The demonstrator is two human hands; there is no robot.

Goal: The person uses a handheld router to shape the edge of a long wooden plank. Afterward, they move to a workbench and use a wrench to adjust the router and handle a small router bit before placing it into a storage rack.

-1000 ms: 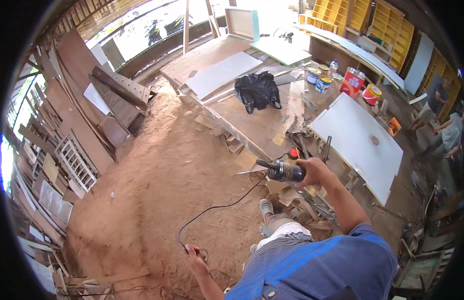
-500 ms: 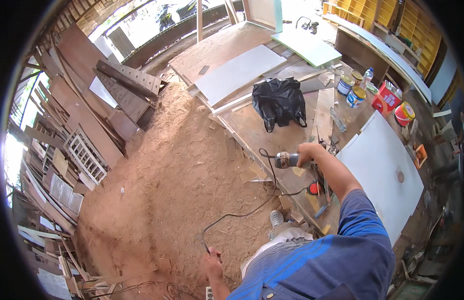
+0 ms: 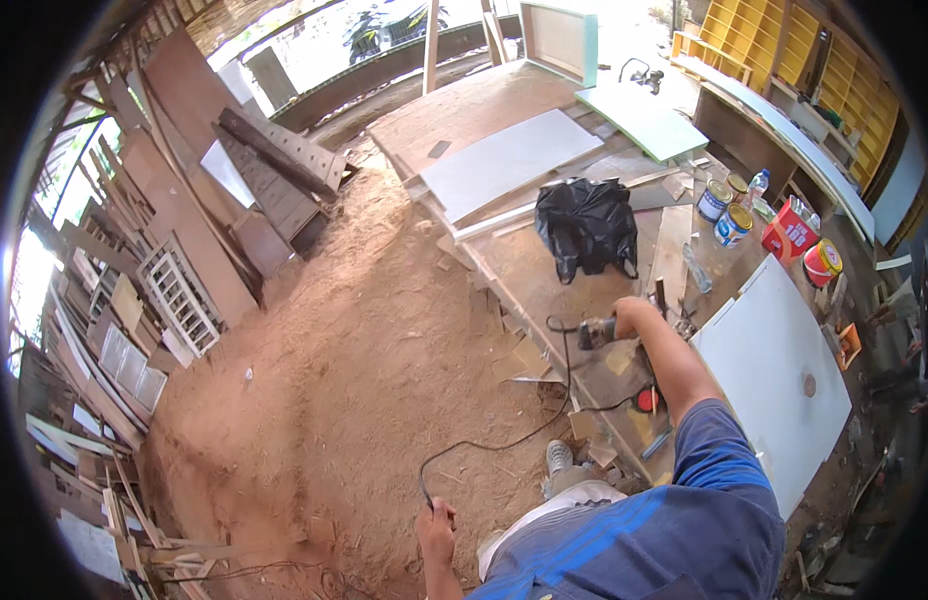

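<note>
Far left: boards [image 3: 189,100] and a white slatted frame [image 3: 181,295] lean in a row by the sandy floor [image 3: 314,420].

Left hand [image 3: 437,532]: low, over the floor, fingers clamped on a black cord [image 3: 459,443]. Cord runs slack up to the counter [image 3: 514,250] edge, where two runs meet or cross, can't tell which; one loops up by the tool, the other goes toward a red round item [image 3: 646,400].

On the counter, a white panel [image 3: 509,165] farther off, then a black plastic bag [image 3: 586,225], bunched up.

Right hand [image 3: 634,317]: clamped on a dark power tool [image 3: 596,333], just below the bag. Contact with the top unclear.

Change: a second ago the tool was out past the counter's near edge, nearer the body; now it's over the top, near the bag. Left hand kept its grip on the cord. For the work, that puts the tool at the counter with the cord still managed separately.

Farther right: paint cans [image 3: 714,200], a red tin [image 3: 790,232], a red-and-yellow tub [image 3: 823,262], and nearer, a big white sheet [image 3: 774,370] with a round brownish spot.
</note>
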